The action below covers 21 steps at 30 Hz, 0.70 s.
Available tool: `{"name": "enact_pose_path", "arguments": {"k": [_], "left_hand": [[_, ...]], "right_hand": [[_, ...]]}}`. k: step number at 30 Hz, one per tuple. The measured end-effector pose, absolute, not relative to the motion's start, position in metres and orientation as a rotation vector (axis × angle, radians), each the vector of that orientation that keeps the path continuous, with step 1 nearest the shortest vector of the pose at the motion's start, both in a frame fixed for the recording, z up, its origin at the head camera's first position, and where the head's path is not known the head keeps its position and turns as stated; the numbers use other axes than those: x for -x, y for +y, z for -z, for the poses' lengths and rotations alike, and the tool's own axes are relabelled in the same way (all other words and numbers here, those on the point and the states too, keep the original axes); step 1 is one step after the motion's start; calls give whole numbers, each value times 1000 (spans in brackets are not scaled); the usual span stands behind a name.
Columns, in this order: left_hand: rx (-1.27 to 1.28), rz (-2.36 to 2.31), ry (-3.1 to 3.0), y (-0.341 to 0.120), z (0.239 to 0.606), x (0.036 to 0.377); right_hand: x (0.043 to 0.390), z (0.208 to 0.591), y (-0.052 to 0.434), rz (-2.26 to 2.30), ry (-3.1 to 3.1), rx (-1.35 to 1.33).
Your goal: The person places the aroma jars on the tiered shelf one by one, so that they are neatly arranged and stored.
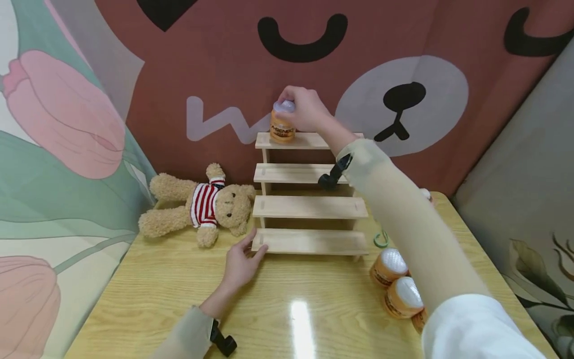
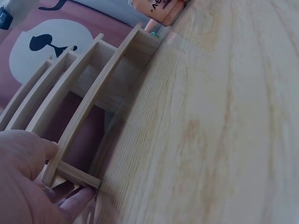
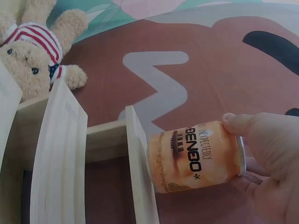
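Observation:
My right hand (image 1: 307, 110) grips an orange can (image 1: 282, 130) with a pale lid near its top, thumb on one side and fingers on the other. In the right wrist view the base of the can (image 3: 196, 156) is right at the top board of a stepped wooden rack (image 1: 309, 207), at its left end. My left hand (image 1: 242, 262) holds the left end of the rack's lowest step. The left wrist view shows the thumb over that board and the fingers at the end support (image 2: 77, 173) beneath it.
A teddy bear (image 1: 206, 204) in a striped shirt lies left of the rack. Several more orange cans (image 1: 389, 267) stand on the wooden table (image 1: 179, 284) at right, partly behind my right arm. A green ring-shaped item (image 1: 381, 239) lies near them. A printed curtain (image 1: 215, 60) hangs behind.

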<state>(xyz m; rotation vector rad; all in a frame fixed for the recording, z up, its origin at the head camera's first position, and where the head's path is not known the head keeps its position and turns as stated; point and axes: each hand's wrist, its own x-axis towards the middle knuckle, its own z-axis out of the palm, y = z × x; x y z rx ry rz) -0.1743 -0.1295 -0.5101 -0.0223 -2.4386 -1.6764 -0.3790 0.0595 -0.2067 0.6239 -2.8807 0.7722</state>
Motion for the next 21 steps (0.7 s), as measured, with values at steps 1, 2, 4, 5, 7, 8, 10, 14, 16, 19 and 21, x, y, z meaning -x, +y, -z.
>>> {"name": "enact_pose_path", "arguments": {"k": [1, 2, 4, 5, 7, 8, 10, 14, 16, 19, 21], "left_hand": [[21, 1682, -2441, -129, 509, 174], [18, 1686, -2444, -128, 509, 173], [10, 1683, -2451, -128, 508, 173], [15, 1677, -2454, -127, 508, 173], [18, 1676, -2455, -126, 507, 173], [22, 1675, -2452, -126, 507, 173], [26, 1675, -2446, -127, 508, 173], [15, 1671, -2449, -129, 507, 172], [11, 1664, -2452, -129, 506, 171], [14, 1664, -2451, -129, 506, 170], [17, 1671, -2448, -129, 507, 170]], "right_hand": [[379, 207, 57, -772, -2883, -629], [380, 208, 56, -766, -2885, -634], [380, 208, 52, -762, -2888, -639], [380, 209, 52, -760, -2888, -638], [380, 210, 51, -752, -2889, -624], [380, 210, 50, -749, -2887, -615], [379, 211, 50, -746, -2883, -592], [376, 211, 50, -746, -2887, -530], [375, 212, 50, -753, -2890, -501], [374, 214, 50, -743, -2877, -484], [374, 216, 51, -739, -2867, -475]]}}
